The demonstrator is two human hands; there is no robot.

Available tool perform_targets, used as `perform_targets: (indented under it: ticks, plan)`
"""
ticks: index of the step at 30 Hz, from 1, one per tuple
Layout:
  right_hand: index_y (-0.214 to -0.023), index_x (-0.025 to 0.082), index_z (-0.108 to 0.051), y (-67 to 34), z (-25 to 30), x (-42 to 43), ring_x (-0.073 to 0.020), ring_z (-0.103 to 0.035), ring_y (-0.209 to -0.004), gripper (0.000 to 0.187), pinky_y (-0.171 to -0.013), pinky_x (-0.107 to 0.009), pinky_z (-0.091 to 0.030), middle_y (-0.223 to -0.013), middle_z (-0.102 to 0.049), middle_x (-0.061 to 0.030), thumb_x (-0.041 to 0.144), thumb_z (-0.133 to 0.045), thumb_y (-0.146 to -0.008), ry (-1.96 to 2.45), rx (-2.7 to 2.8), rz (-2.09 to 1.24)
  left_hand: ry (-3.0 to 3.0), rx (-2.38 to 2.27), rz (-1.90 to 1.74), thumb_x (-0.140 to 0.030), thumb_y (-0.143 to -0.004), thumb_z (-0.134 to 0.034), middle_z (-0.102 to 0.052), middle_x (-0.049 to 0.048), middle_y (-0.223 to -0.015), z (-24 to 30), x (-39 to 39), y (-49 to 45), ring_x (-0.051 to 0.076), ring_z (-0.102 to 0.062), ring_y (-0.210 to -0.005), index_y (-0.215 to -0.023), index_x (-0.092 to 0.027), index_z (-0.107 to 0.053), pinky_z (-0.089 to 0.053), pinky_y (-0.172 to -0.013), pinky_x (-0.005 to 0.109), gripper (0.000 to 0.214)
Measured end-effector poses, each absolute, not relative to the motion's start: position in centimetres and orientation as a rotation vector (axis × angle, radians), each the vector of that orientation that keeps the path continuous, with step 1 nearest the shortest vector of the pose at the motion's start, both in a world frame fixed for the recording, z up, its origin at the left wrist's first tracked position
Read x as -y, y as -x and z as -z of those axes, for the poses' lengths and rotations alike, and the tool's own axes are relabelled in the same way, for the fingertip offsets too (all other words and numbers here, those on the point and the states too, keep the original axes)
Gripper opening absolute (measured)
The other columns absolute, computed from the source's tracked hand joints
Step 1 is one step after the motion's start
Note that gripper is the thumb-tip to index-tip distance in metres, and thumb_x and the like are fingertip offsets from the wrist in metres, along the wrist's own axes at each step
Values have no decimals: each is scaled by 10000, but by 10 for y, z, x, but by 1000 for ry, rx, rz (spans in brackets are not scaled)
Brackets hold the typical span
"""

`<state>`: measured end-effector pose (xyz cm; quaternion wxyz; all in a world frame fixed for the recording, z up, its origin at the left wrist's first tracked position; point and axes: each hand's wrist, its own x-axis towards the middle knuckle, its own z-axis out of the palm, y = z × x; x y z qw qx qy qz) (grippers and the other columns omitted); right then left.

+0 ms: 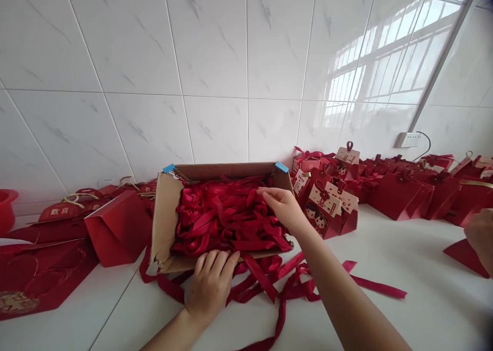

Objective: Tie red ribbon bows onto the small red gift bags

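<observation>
An open cardboard box (pixel 165 228) stands on the white table, filled with a tangled heap of dark red satin ribbons (pixel 219 212). My left hand (pixel 211 284) is at the box's front rim, its fingers bent over the edge and gripping it. Above the right part of the heap, my right hand (pixel 283 207) pinches a red ribbon (pixel 252 194) between thumb and forefinger. More loose ribbon (pixel 292 284) spills over the table in front of the box, trailing right and toward me.
Red gift bags (pixel 119 228) lie left of the box, beside a red plastic basin (pixel 6 210). Several small red gift boxes (pixel 327 207) crowd the right side along the tiled wall (pixel 215 58). Another person's hand (pixel 481 238) holds a red piece at far right.
</observation>
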<state>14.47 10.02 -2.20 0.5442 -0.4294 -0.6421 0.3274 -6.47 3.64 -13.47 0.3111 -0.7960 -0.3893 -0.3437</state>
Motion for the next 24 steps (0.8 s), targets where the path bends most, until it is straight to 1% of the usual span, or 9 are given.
perform_targets:
  ticks: [3, 6, 8, 11, 12, 14, 17, 21, 24]
  plan:
    - [-1167, 145, -589, -142, 40, -117, -279, -530, -1197, 358, -1044, -464, -373, -1251, -598, -153, 287, -547, -840, 1198, 1444, -586, 2105, 1022, 902, -155, -936, -444, -637, 52, -791, 136, -36, 65, 219, -521, -770, -1019, -163, -658, -347, -725, 354, 229]
    - [-1301, 115, -457, -129, 55, -125, -309, -548, -1156, 505, -970, -478, -412, -1233, -589, -202, 300, -560, -842, 1325, 1493, -526, 2110, 1011, 894, -141, -939, -422, -629, 50, -769, 136, -36, 65, 220, -520, -768, -990, -158, -660, -347, -722, 355, 245]
    - [-1235, 123, -512, -115, 64, -122, -274, -614, -1029, 413, -880, -406, -465, -1120, -651, -172, 291, -548, -859, 1312, 1640, -528, 2119, 994, 891, -128, -937, -412, -624, 47, -758, 136, -37, 65, 216, -519, -765, -978, -156, -660, -350, -725, 352, 253]
    - [-911, 173, -653, -91, 73, -110, -201, -647, -819, 179, -759, -285, -480, -896, -709, -74, 325, -625, -821, 1149, 1994, -545, 2116, 966, 893, -115, -934, -402, -617, 51, -747, 135, -38, 65, 215, -513, -765, -949, -151, -661, -356, -733, 350, 262]
    - [-806, 180, -657, -84, 75, -106, -189, -643, -781, 177, -735, -267, -473, -838, -708, -56, 356, -640, -812, 1089, 2100, -542, 2111, 964, 895, -113, -933, -397, -612, 53, -735, 135, -38, 66, 217, -507, -759, -914, -151, -662, -357, -734, 352, 268]
    - [-686, 175, -637, -76, 77, -97, -187, -632, -753, 298, -716, -270, -459, -780, -696, -60, 418, -589, -851, 1018, 2242, -511, 2102, 968, 898, -112, -930, -395, -595, 53, -700, 134, -39, 67, 219, -492, -733, -835, -155, -657, -356, -725, 355, 282]
    - [-678, 158, -628, -75, 72, -88, -204, -620, -728, 419, -680, -300, -441, -767, -683, -95, 450, -456, -923, 1023, 2301, -439, 2107, 976, 898, -117, -925, -411, -589, 49, -687, 135, -40, 69, 219, -482, -718, -832, -164, -655, -354, -723, 356, 265]
    - [-812, 179, -672, -93, 52, -86, -203, -625, -745, 352, -652, -285, -442, -836, -689, -78, 511, -561, -849, 1065, 2211, -374, 2106, 993, 911, -114, -919, -433, -621, 54, -745, 135, -40, 69, 223, -503, -760, -937, -168, -655, -352, -747, 357, 229]
    - [-907, 199, -690, -111, 39, -93, -220, -628, -886, 442, -802, -319, -460, -925, -686, -84, 570, -449, -895, 1156, 1899, -308, 2118, 1018, 922, -121, -919, -438, -614, 44, -723, 135, -38, 67, 221, -500, -744, -886, -178, -650, -342, -725, 345, 222]
